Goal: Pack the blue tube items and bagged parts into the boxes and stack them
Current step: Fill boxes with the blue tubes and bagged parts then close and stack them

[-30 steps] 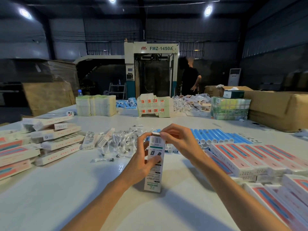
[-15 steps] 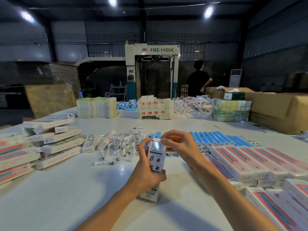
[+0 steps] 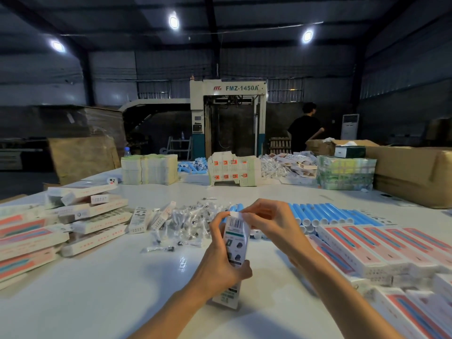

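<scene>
Only 2 forearms and 2 hands of the person are in view. The left forearm (image 3: 171, 314) enters at the near edge, a little left of the middle, and the right forearm (image 3: 342, 297) enters at the near right corner. Both are bare along all the length that shows, up to the edge of the view. They are slim and smooth, and they become narrower toward the wrists. The left grip (image 3: 220, 263) is a bare hand with long, thin fingers. The right grip (image 3: 269, 223) is bare too, and its knuckles show clearly. The nails are too small to tell.
</scene>
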